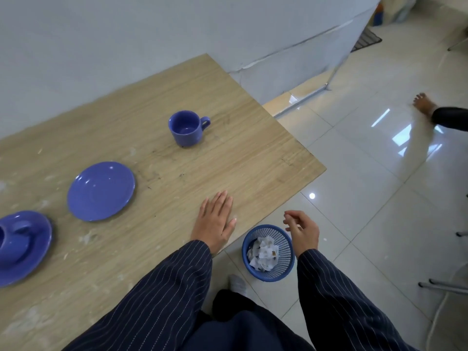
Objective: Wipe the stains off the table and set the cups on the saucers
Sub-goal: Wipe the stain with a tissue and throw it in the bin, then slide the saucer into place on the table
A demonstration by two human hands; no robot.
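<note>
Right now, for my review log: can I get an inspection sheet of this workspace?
Surface: wooden table, pale smears and faint dark marks across it.
Job's things: loose cup upright on the table, apart from the bare saucer; second cup already on the left saucer, partly cut off by the frame.
Clutter: blue bin on the floor at the table edge, crumpled tissues inside.
Hands: left hand flat on the table, empty; right hand over the bin, fingers loosely curled, nothing seen in it.
Cables: nothing seen.
Surroundings: white wall, glossy tiled floor, another person's bare foot at right.
</note>
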